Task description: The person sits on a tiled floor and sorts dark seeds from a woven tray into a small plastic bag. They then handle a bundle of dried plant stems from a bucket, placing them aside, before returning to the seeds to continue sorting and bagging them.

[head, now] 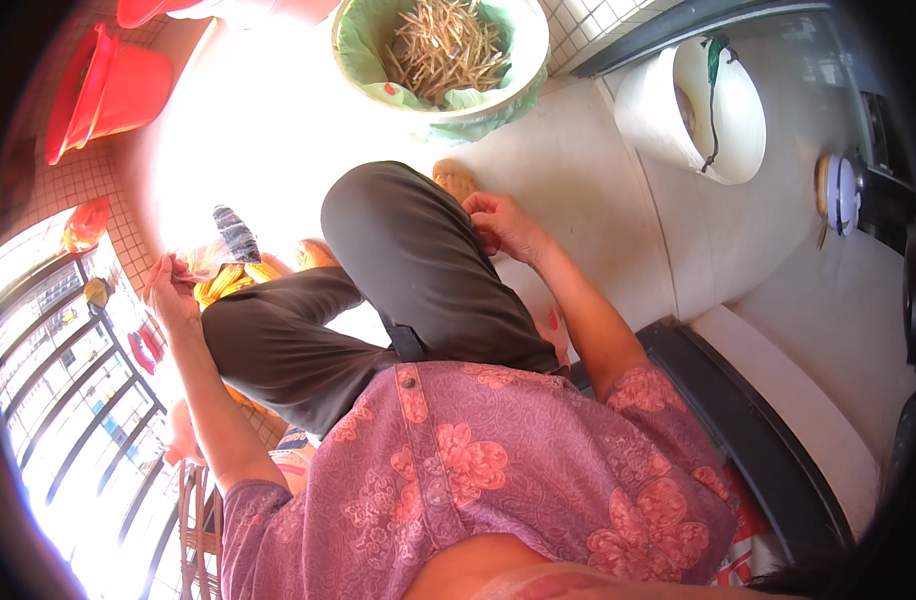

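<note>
At the left, my left hand [170, 291] pinches the edge of a clear plastic bag [209, 262]. A dark piece with white streaks [237, 234] lies against the bag's far side; whether it is part of the bag cannot be made out. Just under it, yellow corn cobs [229, 283] show beyond my left knee. My right hand [501, 225] rests beside my right knee, its fingers curled by the dark trouser leg [413, 255]. Nothing shows in that hand, though part of its fingertips is hidden.
Ahead stands a bin lined with a green bag [465, 120], filled with dry stalk-like pieces [447, 52]. A white bucket [638, 112] with a dark cord handle is at the right. Red plastic basins [132, 94] stand far left, beyond a barred railing [75, 390]. Glare washes out the floor ahead.
</note>
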Tool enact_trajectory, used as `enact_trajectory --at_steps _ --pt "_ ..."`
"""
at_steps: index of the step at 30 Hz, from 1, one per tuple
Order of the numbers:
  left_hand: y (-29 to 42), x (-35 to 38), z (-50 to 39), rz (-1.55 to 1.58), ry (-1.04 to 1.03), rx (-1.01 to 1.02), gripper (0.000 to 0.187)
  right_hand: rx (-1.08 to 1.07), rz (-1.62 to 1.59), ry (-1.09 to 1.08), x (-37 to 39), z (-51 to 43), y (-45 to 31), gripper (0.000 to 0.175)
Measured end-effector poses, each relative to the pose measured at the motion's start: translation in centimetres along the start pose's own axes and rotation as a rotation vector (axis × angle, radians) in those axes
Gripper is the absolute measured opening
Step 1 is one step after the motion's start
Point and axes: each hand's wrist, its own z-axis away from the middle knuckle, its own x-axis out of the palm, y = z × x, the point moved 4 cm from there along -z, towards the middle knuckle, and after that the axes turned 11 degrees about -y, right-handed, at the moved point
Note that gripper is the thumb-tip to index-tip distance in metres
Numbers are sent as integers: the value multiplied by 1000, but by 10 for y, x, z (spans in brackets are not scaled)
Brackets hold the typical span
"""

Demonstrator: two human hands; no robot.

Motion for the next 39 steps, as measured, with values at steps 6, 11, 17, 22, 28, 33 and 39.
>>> enact_trajectory --at_steps 6,11,17,22,28,33,39 --pt "-2 -4 2 2 -23 -5 12 -71 122 77 -1 5 -3 13" --pt "2 2 4 -18 -2 34 14 -82 130 76 -9 0 1 17" --pt "4 10 8 19 11 51 13 -168 127 74 -8 0 7 22" --pt "4 11 8 31 8 33 14 -268 327 191 -3 4 -3 19" --pt "5 13 6 61 -12 40 13 -160 332 52 -6 -8 -23 13" --pt "0 -1 -1 48 -5 18 10 -126 348 -37 -5 1 -26 22" --pt "-9 -32 -24 -13 -83 -29 13 -102 235 48 -4 13 -24 26"
